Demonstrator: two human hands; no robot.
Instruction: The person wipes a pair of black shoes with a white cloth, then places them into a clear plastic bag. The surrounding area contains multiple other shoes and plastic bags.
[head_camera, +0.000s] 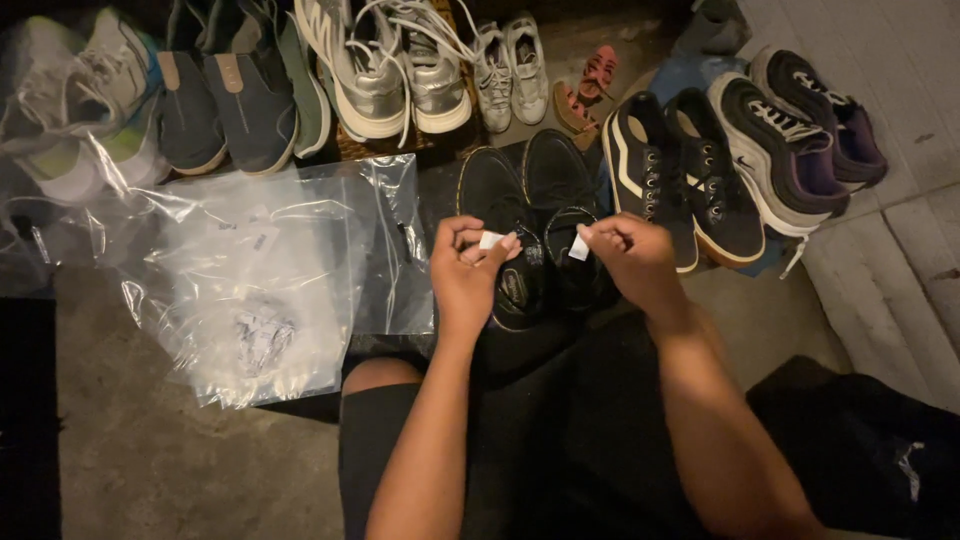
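My left hand pinches a small white packet between thumb and fingers. My right hand pinches a second small white packet. Both hands hover just above a pair of black low shoes with yellow stitching, standing side by side on the floor in front of my knees. The two packets are a short way apart, over the shoe openings.
Clear plastic bags lie on the floor at left, one holding more small packets. Rows of shoes line the far side: grey slip-ons, silver trainers, small white trainers, pink sandals, black skate shoes, black-and-purple trainers.
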